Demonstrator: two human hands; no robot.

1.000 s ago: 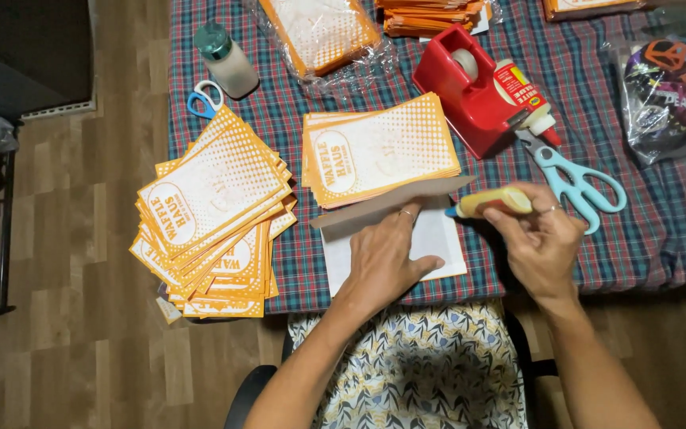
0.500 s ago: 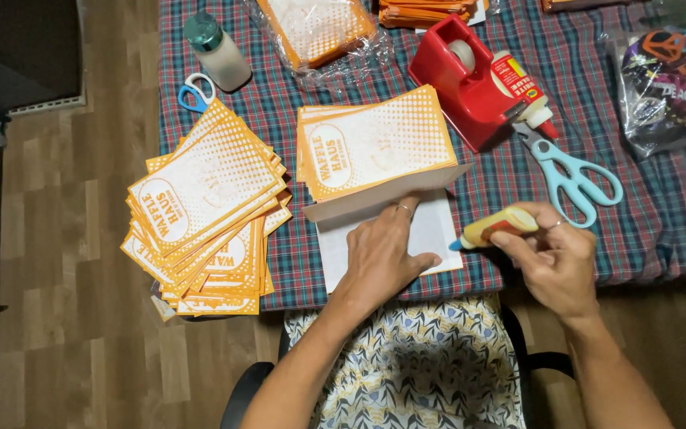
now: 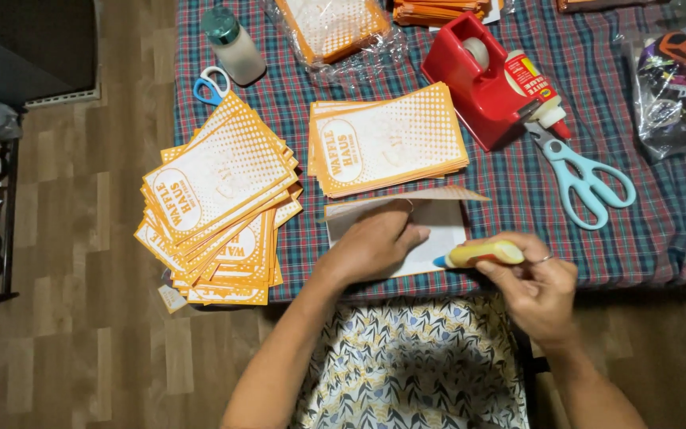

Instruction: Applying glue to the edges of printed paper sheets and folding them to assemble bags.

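Evidently, the white bag is pinned flat under the spread left hand, so it stays put while a yellow glue stick is pinched by the right hand at its right edge.

fanned card pile left, neat stack behind folded sheet, scissors right, tape dispenser probably touching glue bottle

Bare checked cloth at the middle right is open. The scissors and red tape holder block the upper right.

Plaid table; bags; scissors
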